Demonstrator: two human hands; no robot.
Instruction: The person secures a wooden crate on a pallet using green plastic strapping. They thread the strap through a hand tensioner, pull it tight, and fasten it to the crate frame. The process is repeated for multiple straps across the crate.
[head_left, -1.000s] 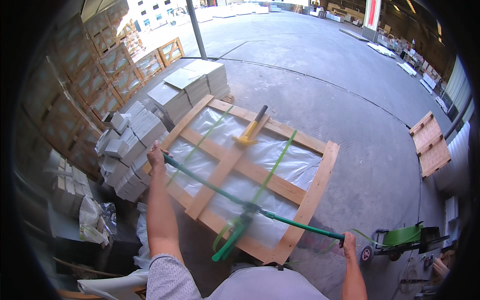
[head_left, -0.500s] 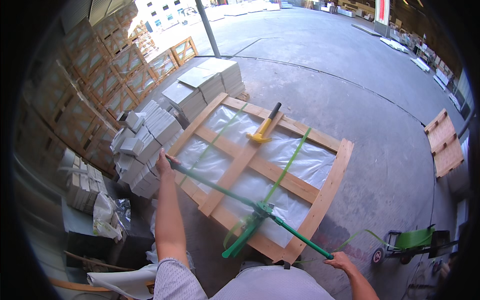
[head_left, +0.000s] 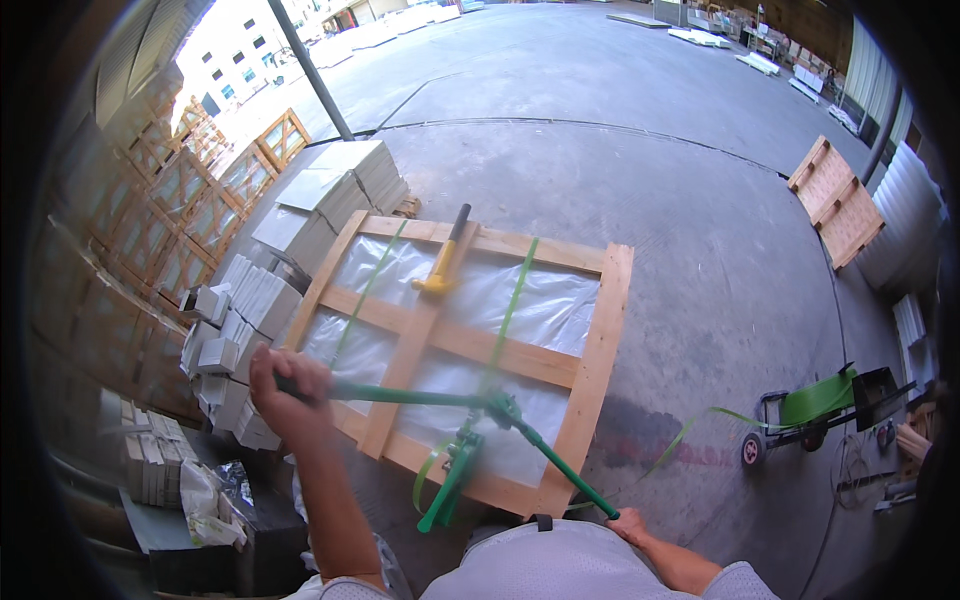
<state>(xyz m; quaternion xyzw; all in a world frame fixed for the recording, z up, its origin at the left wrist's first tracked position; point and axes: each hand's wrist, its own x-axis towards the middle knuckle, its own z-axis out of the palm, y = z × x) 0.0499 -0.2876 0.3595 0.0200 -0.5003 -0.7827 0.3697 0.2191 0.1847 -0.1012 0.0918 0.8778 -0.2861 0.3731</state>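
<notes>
A long-handled green strapping tool (head_left: pixel 500 408) sits over the near part of a wooden crate (head_left: pixel 590 368). My left hand (head_left: pixel 288 388) is closed around the end of its left handle. Low by the crate's near right corner, my right hand (head_left: pixel 628 524) grips the right handle's end. The tool's jaws are at a green strap (head_left: pixel 517 300) running across the crate; a loose loop of strap hangs beside them. Clear plastic film (head_left: pixel 545 300) shows between the crate's planks. On the far slats lies a hammer (head_left: pixel 437 280) with a yellow head and black grip.
Grey slab stacks (head_left: pixel 320 205) and loose pale blocks (head_left: pixel 235 320) stand left of the crate, before tall wooden crates (head_left: pixel 195 195). Right, a wheeled strap cart (head_left: pixel 815 405) trails green strap over the floor. A wooden pallet (head_left: pixel 838 200) leans farther back.
The view has swung right, so the crate appears farther left. My left hand has drawn nearer to me with its handle, fingers now wrapped round it. My right hand still holds the other handle.
</notes>
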